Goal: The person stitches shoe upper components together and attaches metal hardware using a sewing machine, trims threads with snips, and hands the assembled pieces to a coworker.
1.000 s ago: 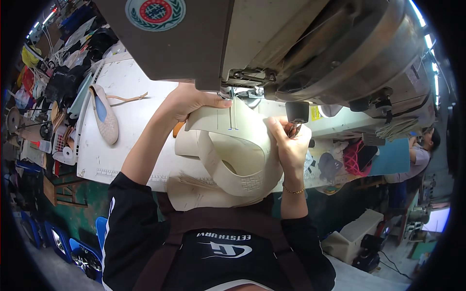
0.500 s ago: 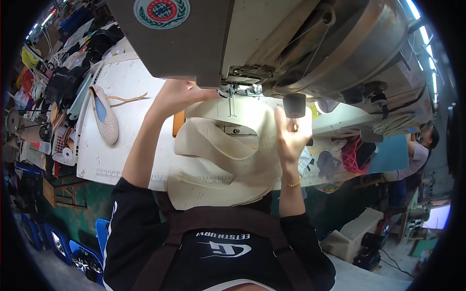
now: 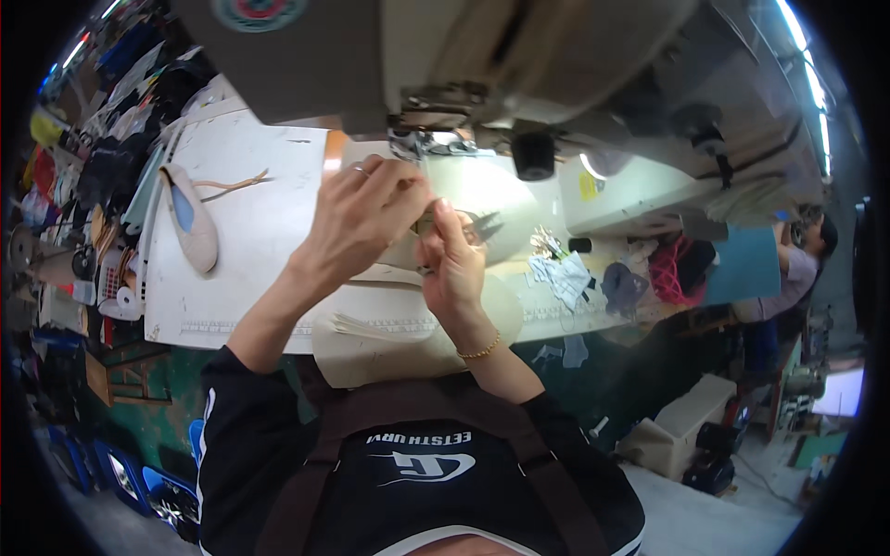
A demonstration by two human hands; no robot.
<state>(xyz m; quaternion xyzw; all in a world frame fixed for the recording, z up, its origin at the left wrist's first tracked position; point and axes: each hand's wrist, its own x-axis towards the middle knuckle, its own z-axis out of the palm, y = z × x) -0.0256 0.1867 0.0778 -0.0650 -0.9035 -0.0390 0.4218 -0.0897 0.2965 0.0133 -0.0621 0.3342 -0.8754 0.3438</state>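
Note:
In front of the sewing machine's (image 3: 431, 144) needle area, my two hands are close together. My left hand (image 3: 362, 213), with a ring on one finger, is closed in a pinch; what it pinches, if anything, is too small to make out. Just right of it, my right hand (image 3: 452, 264) is closed around small scissors or thread snips (image 3: 487, 226), whose grey blades point right. Beneath and behind the hands lie cream shoe-upper pieces (image 3: 510, 190), partly covered by them. A fanned stack of cream pieces (image 3: 371, 357) overhangs the table's near edge.
A beige flat shoe (image 3: 193, 232) and tan-handled tool (image 3: 236, 183) lie left on the white table (image 3: 250, 278). Checked cloth scraps (image 3: 561, 276), a dark pad (image 3: 623, 285) and pink mesh (image 3: 677, 269) are at right. A co-worker (image 3: 802, 264) sits far right.
My left hand has come down and right from the needle area; my right hand has moved left to meet it. Snips now show in the right hand. The view has shifted slightly.

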